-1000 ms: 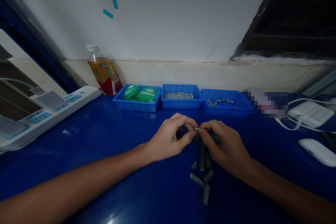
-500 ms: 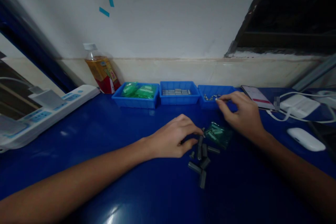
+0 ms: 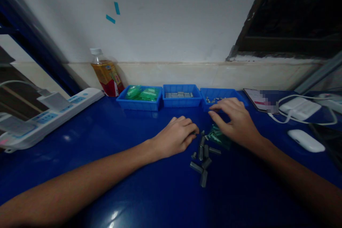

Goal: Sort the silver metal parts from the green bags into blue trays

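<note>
My left hand rests low over the blue table with its fingers curled in. Its thumb and index tip come together; anything between them is hidden. Just right of it lie two small screws, a heap of dark grey metal bars and another screw. My right hand hovers in front of the right blue bin, which has small screws in it. Its thumb and fingers are apart, with nothing seen between them. Below that hand, partly covered, is a green clear bag with bars inside.
A left blue bin holds green bags; a middle bin holds metal bars. Behind stand a drink bottle and the wall. A power strip lies left. A phone, white charger and white case lie right.
My right hand has come left and nearer from the right bin, and its pinch has opened. My left hand has drawn back slightly left, its thumb and index closing together.
</note>
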`<state>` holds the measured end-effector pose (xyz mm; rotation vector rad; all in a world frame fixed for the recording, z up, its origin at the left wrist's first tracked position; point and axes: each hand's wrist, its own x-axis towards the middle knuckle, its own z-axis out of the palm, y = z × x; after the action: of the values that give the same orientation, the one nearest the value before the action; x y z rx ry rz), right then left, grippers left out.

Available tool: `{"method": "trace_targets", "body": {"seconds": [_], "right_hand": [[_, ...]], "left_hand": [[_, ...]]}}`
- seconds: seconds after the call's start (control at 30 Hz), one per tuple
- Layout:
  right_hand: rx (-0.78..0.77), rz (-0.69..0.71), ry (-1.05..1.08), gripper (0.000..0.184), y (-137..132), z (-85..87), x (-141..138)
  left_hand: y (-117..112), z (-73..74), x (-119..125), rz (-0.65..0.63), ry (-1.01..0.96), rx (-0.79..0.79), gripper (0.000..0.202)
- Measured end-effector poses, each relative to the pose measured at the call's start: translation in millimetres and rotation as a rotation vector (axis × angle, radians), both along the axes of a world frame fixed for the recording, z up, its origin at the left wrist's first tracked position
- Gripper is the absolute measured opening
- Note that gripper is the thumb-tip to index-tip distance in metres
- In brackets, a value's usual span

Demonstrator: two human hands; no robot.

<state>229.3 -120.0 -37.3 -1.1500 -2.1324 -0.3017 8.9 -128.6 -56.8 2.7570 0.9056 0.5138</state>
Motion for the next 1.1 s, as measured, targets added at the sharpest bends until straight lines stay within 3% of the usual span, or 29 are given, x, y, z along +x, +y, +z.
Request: {"method": "trace_targets", "body": {"seconds": [0.1, 0.23, 0.4, 0.57, 0.67, 0.83, 0.97, 1.1], "right_hand": [[-0.108, 0.167, -0.057, 0.010, -12, -2.2, -12], [-0.232, 0.270, -0.083, 0.010, -16, -7.1, -17], [-0.242, 0.300, -0.122, 0.006, -18, -9.7, -20], [-0.187, 0.279, -0.150, 0.009, -16, -9.8, -22], [-0.111, 0.210, -0.102, 0.014, -9, -5.7, -13], [0.045, -0.099, 0.037, 0.018, 20, -2.7, 26], [0.059, -0.268, 0.032, 0.020, 44, -12.3, 58], [0.035, -0.341, 0.037, 0.023, 49, -17.2, 65]], "left_hand": [[1, -0.8, 0, -0.021, -0.056, 0.000, 0.015], [2, 2.3, 0, -0.006, -0.220, -0.069, 0.010], [2, 4.7, 0, 0.033, -0.405, -0.217, 0.007], [3, 2.5, 0, 0.026, -0.452, -0.300, 0.005], [0, 4.4, 0, -0.034, -0.390, -0.254, 0.013], [-5, 8.7, -2, -0.212, -0.074, -0.043, 0.033], [-7, 7.9, -2, -0.159, 0.002, -0.021, 0.025], [-7, 6.1, 0, -0.088, -0.009, -0.036, 0.014]]}}
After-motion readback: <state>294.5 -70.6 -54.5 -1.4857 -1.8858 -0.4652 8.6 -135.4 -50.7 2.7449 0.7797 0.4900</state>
